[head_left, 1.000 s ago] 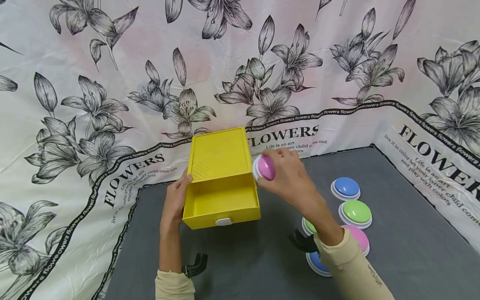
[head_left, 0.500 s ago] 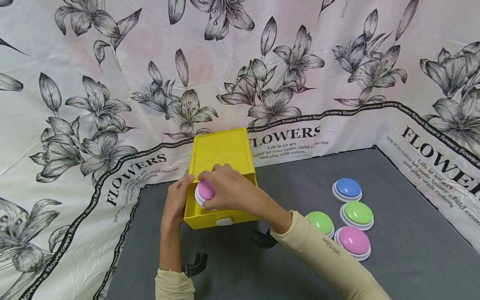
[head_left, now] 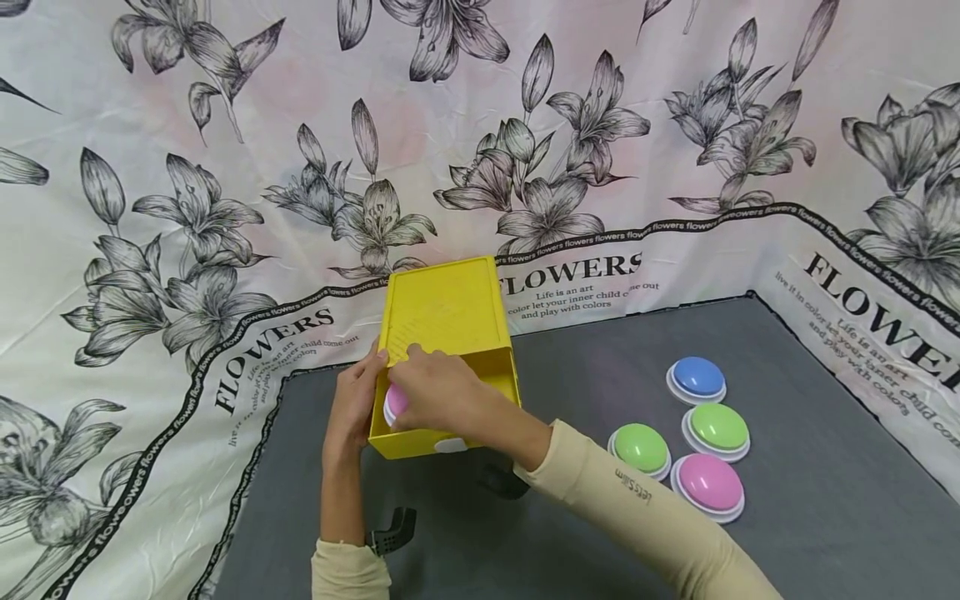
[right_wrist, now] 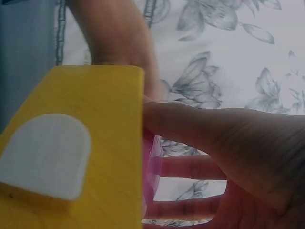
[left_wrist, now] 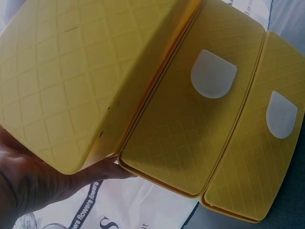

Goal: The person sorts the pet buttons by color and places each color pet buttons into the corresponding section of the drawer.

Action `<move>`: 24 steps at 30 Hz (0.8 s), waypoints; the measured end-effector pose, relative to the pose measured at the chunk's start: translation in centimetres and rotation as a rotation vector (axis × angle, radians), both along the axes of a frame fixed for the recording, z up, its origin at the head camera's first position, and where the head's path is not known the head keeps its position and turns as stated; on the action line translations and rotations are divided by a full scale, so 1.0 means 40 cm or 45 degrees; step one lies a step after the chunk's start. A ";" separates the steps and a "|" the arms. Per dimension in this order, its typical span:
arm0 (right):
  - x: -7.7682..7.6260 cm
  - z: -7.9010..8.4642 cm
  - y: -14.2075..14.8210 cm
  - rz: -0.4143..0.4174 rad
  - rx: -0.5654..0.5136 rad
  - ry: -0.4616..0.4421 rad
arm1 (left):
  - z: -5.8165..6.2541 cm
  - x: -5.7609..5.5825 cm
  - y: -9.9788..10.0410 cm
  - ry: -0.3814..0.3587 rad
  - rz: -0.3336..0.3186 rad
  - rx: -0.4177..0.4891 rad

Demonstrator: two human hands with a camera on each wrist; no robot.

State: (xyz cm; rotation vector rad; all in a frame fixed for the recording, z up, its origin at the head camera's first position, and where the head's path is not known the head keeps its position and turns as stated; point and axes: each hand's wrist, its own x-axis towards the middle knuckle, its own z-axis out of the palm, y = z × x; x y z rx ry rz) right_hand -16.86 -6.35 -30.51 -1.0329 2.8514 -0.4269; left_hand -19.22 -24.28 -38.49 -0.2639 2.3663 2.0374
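A yellow drawer box (head_left: 446, 304) stands against the patterned cloth, its top drawer (head_left: 408, 443) pulled out. My left hand (head_left: 352, 400) grips the left side of the box, thumb near the top edge. Inside the drawer's left part, my right hand (head_left: 442, 392) holds a round pink button (head_left: 396, 404) with a white base, tilted on its side. The right wrist view shows the thumb (right_wrist: 186, 121) and fingers around the pink dome, partly hidden by the drawer front. Two lower drawers (left_wrist: 176, 114) with white tabs are closed in the left wrist view.
Right of the box, several similar buttons lie on the grey table (head_left: 570, 375): a blue one (head_left: 697, 377), two green ones including a nearer one (head_left: 640, 447), and another pink one (head_left: 710, 482). Flower-printed cloth (head_left: 525, 125) rises behind and at both sides.
My right hand has carried the pink button leftward from beside the box, then lowered it into the pulled-out drawer. The left hand keeps its grip on the box.
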 end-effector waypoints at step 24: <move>0.021 -0.026 0.025 0.049 -0.074 0.096 | -0.004 0.005 0.005 0.041 -0.040 -0.011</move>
